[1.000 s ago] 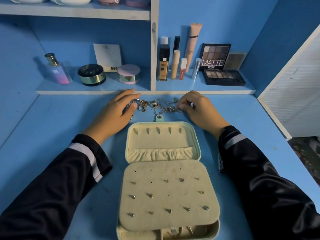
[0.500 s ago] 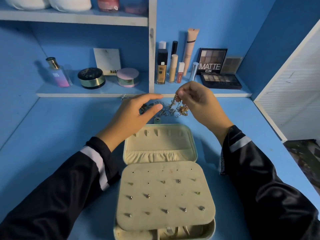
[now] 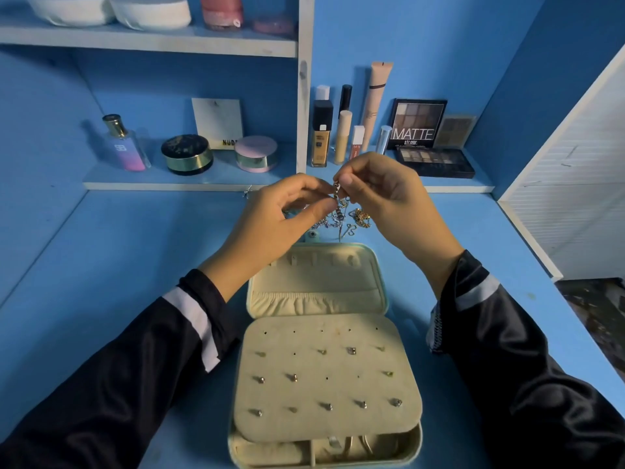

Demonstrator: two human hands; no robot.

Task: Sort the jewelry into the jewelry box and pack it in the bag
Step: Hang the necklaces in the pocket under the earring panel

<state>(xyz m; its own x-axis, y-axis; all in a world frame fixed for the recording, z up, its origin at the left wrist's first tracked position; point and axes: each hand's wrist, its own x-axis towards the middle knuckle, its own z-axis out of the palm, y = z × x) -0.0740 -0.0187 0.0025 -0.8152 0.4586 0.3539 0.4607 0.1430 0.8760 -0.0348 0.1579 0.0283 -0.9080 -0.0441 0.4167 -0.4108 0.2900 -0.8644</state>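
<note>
Metal chain [image 3: 339, 213] beyond far box [image 3: 314, 282] edge

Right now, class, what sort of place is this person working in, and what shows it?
Probably a dressing table or vanity corner: makeup bottles, an eyeshadow palette and a perfume bottle sit on the shelf, and a jewelry box lies open below.

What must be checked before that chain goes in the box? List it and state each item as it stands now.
1. Grip of right hand on chain: ok, pinched.
2. Hold of left hand on chain: ok, pinching beside the right.
3. Lower end of chain free of jewelry pile: cannot tell, it hangs into the pile.
4. Open jewelry box: ok, lid laid back.
5. Packing bag at hand: cannot tell, none in view.
</note>
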